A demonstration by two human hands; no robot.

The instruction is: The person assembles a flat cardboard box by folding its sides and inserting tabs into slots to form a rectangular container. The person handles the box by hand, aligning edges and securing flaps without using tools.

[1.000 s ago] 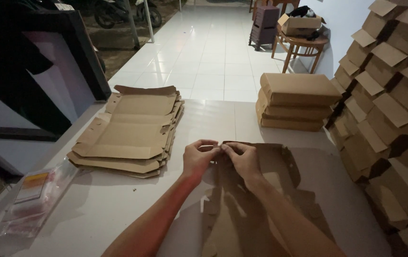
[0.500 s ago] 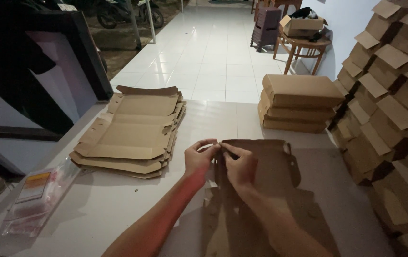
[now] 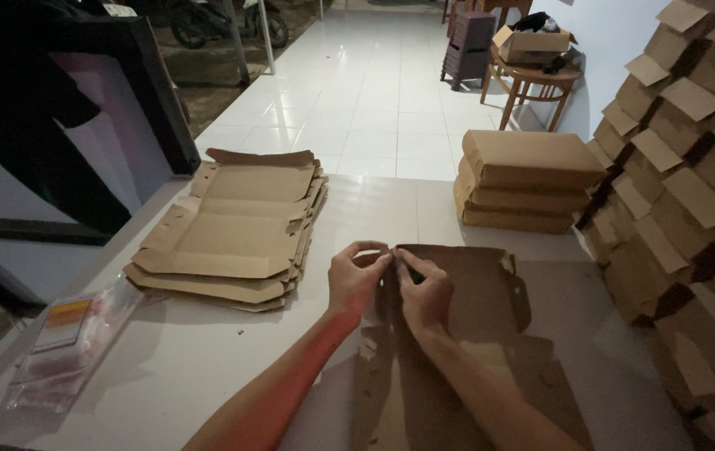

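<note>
Hemmed in on the right by a tall wall of stacked folded boxes [image 3: 691,209], close beside the half-folded carton [image 3: 466,301]. Blocked ahead-right by a short pile of closed boxes [image 3: 528,179] and on the left by a stack of flat carton blanks [image 3: 236,230]. Open bench [image 3: 374,213] between those two piles, and bare bench near the plastic bags [image 3: 65,342] at left.

Head view, looking down on a pale table [image 3: 207,367]. The left hand [image 3: 356,280] and right hand [image 3: 426,292] pinch the raised corner flap of an unfolded brown cardboard box blank [image 3: 466,334] lying in front of the person. To the left rests a stack of flat box blanks [image 3: 236,230]; beyond, a pile of folded boxes [image 3: 524,179]. A wall of assembled boxes [image 3: 691,192] rises on the right. A clear plastic bag [image 3: 65,342] lies near the table's left edge.
</note>
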